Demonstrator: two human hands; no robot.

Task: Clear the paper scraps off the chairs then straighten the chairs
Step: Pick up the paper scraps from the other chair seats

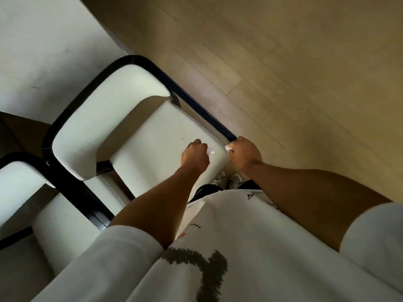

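A white chair (157, 136) with a black frame stands in front of me, its seat bare of scraps. My left hand (195, 154) hovers over the seat's front right corner, fingers curled round a small white paper scrap (211, 151). My right hand (245, 152) is at the end of the chair's black side rail (202, 110), fingers curled, with another white paper scrap (228, 147) poking out of the fist. Whether it also grips the rail I cannot tell. A second white chair (54, 219) stands to the lower left, partly hidden by my sleeve.
A white table (43, 46) lies beyond the chairs at the upper left. Light wooden floor (283, 73) spreads to the right. My shoes (226, 180) show just below the chair's front edge.
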